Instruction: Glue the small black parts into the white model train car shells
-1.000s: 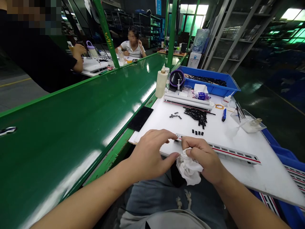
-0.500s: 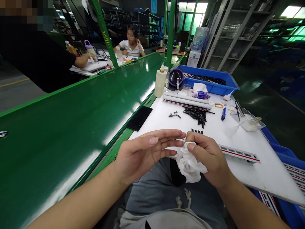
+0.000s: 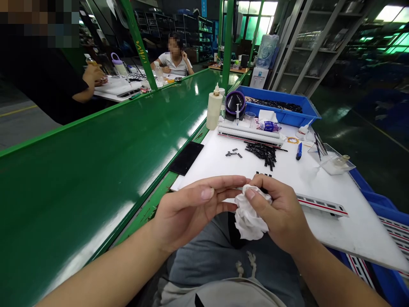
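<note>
My right hand (image 3: 281, 213) pinches a crumpled white cloth or tissue (image 3: 251, 215) between thumb and fingers, above my lap. Beside it, my left hand (image 3: 194, 209) is open with its fingers stretched out, palm towards the cloth, and its fingertips reach the cloth's left edge. Behind my right hand lies a white train-car side strip with a red stripe (image 3: 322, 205) on the white board (image 3: 351, 230). Small black pieces (image 3: 262, 154) form a pile farther back on the board.
Behind the pile are a long white train body (image 3: 249, 135), a cream bottle (image 3: 214, 110) and a blue bin (image 3: 308, 111). A blue cutter (image 3: 299, 151) lies right. The green conveyor (image 3: 111, 157) runs left; two people sit beyond it.
The cloth has been bunched up and shifted slightly left and up in my right hand. Across the conveyor, the dark-sleeved person's hand has lifted off the table and moved left.
</note>
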A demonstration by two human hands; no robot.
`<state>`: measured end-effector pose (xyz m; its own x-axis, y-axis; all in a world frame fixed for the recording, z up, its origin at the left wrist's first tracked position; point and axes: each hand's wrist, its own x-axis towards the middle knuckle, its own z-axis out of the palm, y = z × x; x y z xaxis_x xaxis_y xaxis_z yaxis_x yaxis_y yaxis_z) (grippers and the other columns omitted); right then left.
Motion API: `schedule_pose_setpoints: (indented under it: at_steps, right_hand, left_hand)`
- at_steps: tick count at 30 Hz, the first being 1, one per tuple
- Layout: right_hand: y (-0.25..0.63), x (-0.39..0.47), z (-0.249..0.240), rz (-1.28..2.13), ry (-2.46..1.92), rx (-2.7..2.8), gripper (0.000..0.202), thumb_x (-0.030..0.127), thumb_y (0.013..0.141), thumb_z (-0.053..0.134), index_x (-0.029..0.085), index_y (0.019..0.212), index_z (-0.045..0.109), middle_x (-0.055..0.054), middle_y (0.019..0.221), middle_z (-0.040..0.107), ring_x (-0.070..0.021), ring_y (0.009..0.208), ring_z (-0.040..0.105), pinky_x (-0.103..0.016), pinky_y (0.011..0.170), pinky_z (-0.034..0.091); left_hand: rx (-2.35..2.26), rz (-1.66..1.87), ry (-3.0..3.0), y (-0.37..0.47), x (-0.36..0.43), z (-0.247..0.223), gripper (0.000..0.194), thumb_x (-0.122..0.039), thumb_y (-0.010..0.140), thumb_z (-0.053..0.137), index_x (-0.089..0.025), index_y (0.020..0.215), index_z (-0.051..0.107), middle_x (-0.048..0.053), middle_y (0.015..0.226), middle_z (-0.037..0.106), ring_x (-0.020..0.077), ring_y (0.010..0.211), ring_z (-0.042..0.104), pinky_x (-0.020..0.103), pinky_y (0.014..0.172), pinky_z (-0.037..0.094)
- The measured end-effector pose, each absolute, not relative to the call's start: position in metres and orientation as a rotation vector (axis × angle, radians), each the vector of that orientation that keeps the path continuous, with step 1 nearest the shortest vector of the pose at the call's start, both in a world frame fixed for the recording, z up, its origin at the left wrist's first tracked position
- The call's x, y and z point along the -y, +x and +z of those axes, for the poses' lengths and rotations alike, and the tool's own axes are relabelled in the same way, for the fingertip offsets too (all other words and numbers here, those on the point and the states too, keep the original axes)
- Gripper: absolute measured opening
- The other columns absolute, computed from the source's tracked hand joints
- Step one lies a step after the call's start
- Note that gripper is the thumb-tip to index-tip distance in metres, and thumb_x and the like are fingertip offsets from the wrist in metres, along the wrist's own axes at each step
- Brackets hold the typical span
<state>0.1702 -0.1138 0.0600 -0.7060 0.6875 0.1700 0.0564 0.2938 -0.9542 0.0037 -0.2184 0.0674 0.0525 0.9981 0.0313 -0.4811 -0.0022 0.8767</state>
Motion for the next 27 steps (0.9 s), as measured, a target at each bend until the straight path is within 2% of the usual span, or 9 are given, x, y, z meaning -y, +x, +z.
schedule_pose_setpoints:
  at_steps: [6, 9, 13, 16, 21, 27]
  right_hand:
    - [0.169, 0.114, 0.061, 1.354, -0.678, 2.025, 0.023, 0.034, 0.09, 0.056, 0.019, 0.073, 0.06, 0.001, 0.065, 0.056, -0.0134, 0.061, 0.048, -0.025, 0.057, 0.038]
    - [0.169, 0.113, 0.061, 1.328, -0.679, 2.021, 0.02, 0.03, 0.089, 0.055, 0.019, 0.073, 0.061, 0.001, 0.067, 0.058, -0.0137, 0.063, 0.049, -0.025, 0.06, 0.039]
    - [0.168, 0.111, 0.06, 1.335, -0.707, 2.017, 0.017, 0.025, 0.087, 0.056, 0.019, 0.073, 0.062, 0.002, 0.068, 0.058, -0.0132, 0.064, 0.049, -0.024, 0.061, 0.039]
    - [0.168, 0.109, 0.057, 1.392, -0.746, 1.995, 0.017, 0.026, 0.086, 0.056, 0.018, 0.071, 0.062, 0.002, 0.066, 0.056, -0.0128, 0.063, 0.048, -0.025, 0.059, 0.038]
    - [0.17, 0.106, 0.056, 1.465, -0.716, 1.922, 0.019, 0.029, 0.086, 0.057, 0.018, 0.071, 0.061, 0.002, 0.065, 0.055, -0.0134, 0.063, 0.049, -0.025, 0.06, 0.037]
    - [0.173, 0.105, 0.057, 1.476, -0.716, 1.902, 0.018, 0.03, 0.084, 0.059, 0.018, 0.07, 0.06, 0.002, 0.064, 0.054, -0.0134, 0.062, 0.048, -0.026, 0.059, 0.038]
  left_hand:
    - [-0.852, 1.382, 1.015, 0.01, 0.22, 0.067, 0.056, -0.04, 0.077, 0.06, -0.018, 0.129, 0.063, 0.012, 0.132, 0.062, 0.0359, 0.122, 0.055, 0.052, 0.105, 0.043]
    - [-1.06, 1.331, 1.306, 0.013, 0.223, 0.066, 0.059, -0.035, 0.079, 0.066, -0.023, 0.136, 0.057, 0.01, 0.145, 0.051, 0.0349, 0.13, 0.049, 0.049, 0.108, 0.042]
    - [-1.358, 1.265, 1.769, 0.017, 0.227, 0.063, 0.077, -0.023, 0.073, 0.071, -0.026, 0.145, 0.044, 0.01, 0.153, 0.038, 0.0356, 0.14, 0.035, 0.053, 0.117, 0.03]
    - [-1.408, 1.206, 1.895, 0.017, 0.227, 0.06, 0.085, -0.019, 0.072, 0.071, -0.026, 0.149, 0.037, 0.011, 0.156, 0.032, 0.0361, 0.142, 0.031, 0.054, 0.118, 0.027]
    - [-1.391, 1.128, 1.806, 0.012, 0.222, 0.056, 0.076, -0.029, 0.079, 0.071, -0.029, 0.148, 0.039, 0.01, 0.158, 0.029, 0.0347, 0.145, 0.028, 0.053, 0.118, 0.027]
    - [-1.159, 1.23, 1.469, 0.011, 0.218, 0.053, 0.071, -0.046, 0.082, 0.068, -0.03, 0.146, 0.042, 0.008, 0.156, 0.034, 0.0334, 0.144, 0.03, 0.047, 0.114, 0.035]
